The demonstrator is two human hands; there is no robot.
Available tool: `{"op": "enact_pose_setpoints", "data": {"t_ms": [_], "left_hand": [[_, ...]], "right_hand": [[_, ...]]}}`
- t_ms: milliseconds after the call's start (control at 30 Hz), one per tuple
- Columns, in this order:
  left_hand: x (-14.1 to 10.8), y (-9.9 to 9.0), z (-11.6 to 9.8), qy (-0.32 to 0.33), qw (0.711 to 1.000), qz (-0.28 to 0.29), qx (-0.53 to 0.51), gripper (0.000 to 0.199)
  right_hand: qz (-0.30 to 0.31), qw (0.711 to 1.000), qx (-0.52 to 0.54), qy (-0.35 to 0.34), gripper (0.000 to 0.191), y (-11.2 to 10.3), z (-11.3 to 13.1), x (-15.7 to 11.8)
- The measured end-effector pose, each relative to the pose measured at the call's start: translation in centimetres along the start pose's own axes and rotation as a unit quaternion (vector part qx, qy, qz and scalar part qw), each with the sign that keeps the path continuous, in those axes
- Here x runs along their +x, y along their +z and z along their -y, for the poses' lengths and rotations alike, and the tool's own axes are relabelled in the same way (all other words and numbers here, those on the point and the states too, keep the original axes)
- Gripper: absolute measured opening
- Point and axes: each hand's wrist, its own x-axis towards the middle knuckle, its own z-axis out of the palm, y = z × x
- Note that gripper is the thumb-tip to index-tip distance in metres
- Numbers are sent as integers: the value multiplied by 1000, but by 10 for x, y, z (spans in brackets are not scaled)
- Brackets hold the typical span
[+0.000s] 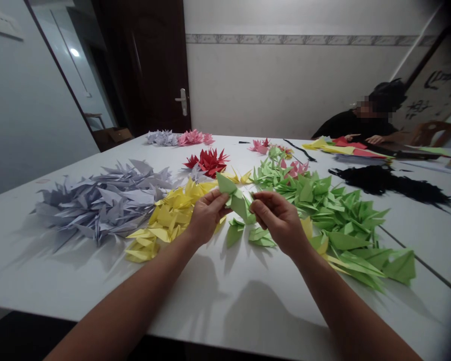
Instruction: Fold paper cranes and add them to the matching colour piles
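Above the white table [195,296] I hold a light green folded paper crane [237,203] between my two hands. My left hand [207,215] pinches its left side with thumb and fingers. The fingers of my right hand [280,218] are closed at its right side, and the spot they grip is partly hidden. Beneath the crane lie a few green folded papers [262,236]. Beside my left hand is a pile of yellow paper cranes [173,215]. To the right of my right hand spreads a large pile of green cranes [346,215].
Pale lavender cranes [108,200] are heaped at the left, with red ones [208,163] and pink ones [193,138] farther back. A black stringy bundle [391,183] lies at the right. Behind coloured paper sheets [346,148] sits another person [361,123].
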Motion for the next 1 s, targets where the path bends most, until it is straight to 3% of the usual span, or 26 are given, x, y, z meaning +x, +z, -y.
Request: {"op": "enact_pose_setpoints", "data": {"t_ms": [100,200,333,533,800,1000], "left_hand": [[3,-3,-5,-27,997,-18,-68,11],[3,-4,-8,-67,993,-13,-98,7],[-2,-1,-9,-106,990,19,-91,3],[-6,1,-7,-122,989,63,-58,7],[-2,-4,-5,-89,991,87,-47,13],[11,-15,-22,4,1000,-13,-21,17]], "right_hand": [[-32,999,31,21,29,-1,4,1],[-5,999,17,37,30,0,0,1],[45,998,-29,22,26,4,-9,-3],[47,996,-73,-5,24,5,-10,-4],[32,996,-84,-30,24,2,-9,-3],[-48,995,-87,-12,32,-11,-7,6]]}}
